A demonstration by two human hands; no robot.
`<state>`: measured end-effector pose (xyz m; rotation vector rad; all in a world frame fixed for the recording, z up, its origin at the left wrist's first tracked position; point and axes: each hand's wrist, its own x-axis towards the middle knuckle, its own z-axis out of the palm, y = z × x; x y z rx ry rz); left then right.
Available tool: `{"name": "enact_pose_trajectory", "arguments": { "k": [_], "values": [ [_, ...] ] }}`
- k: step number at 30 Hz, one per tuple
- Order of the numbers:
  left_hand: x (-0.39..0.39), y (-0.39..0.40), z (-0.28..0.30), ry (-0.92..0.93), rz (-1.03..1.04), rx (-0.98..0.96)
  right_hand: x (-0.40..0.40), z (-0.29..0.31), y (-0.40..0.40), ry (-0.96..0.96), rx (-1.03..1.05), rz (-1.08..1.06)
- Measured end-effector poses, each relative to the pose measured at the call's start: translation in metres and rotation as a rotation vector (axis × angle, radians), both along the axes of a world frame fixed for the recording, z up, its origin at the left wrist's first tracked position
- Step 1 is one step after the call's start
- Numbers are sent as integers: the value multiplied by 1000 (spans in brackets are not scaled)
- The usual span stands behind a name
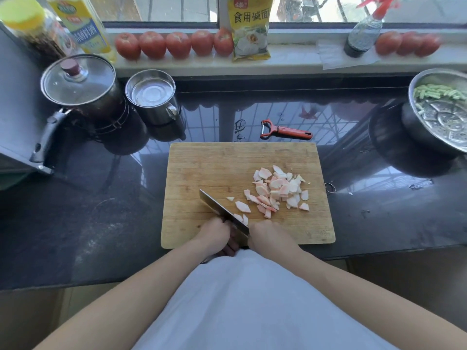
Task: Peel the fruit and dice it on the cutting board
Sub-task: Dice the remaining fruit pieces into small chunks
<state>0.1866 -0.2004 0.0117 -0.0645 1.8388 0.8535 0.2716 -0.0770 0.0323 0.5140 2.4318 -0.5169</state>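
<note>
A wooden cutting board [202, 160] lies on the dark counter. Diced pink-and-white fruit pieces [278, 190] are heaped on its right half, and a few more pieces [241, 219] lie right against the knife. My right hand [267, 236] grips the handle of a cleaver [217, 205], whose blade points away to the left across the board's near part. My left hand [218, 234] sits just left of the blade with its fingers curled down; whatever is under them is hidden. A red peeler [285, 130] lies on the counter behind the board.
A lidded pot [80, 84] and a steel mug [151, 97] stand at the back left. At the right sits a steel bowl [444, 117] holding green vegetables. Tomatoes [177, 44], a yellow packet [250, 29], a spray bottle [364, 34] and oil bottles line the window sill.
</note>
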Motion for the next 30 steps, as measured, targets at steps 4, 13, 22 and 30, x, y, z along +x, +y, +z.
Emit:
{"name": "enact_pose_trajectory", "arguments": {
  "k": [4,13,22,30],
  "values": [
    [-1,-2,-2,9,-13,6,7,1,6,41,-27,-67],
    [-9,-15,-11,-4,225,56,22,4,19,57,-52,-218],
    [-20,-16,-9,415,109,-13,25,10,24,121,-125,-267],
    [-21,2,-8,920,-169,170,22,24,36,110,-318,-476]
  ]
}}
